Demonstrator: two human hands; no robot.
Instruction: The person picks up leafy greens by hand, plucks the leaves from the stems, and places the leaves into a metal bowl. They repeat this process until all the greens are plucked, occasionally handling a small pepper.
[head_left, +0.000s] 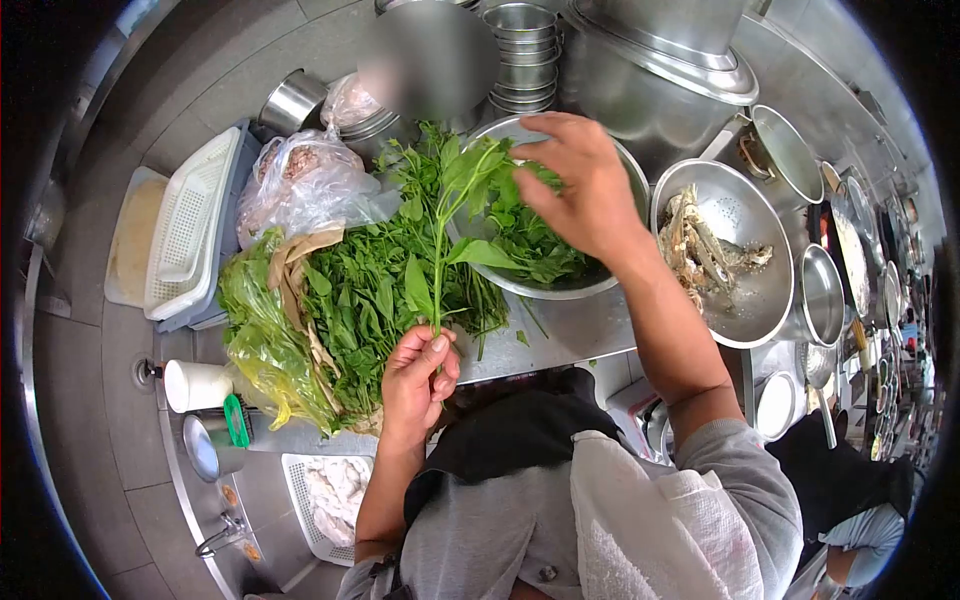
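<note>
Pinched in your left hand [418,380], a leafy stem [438,250] stands upright; your right hand [580,185], fingers loosely curled, plucks its top leaves over the steel bowl [560,288], greens pile [370,290] at centre-left.

Single head-worn fisheye view, straight down, close over the steel counter [588,328].

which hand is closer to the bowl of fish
Right. The right hand hovers over the greens bowl next to the fish bowl; the left hand grips a leafy stem farther off.
</note>
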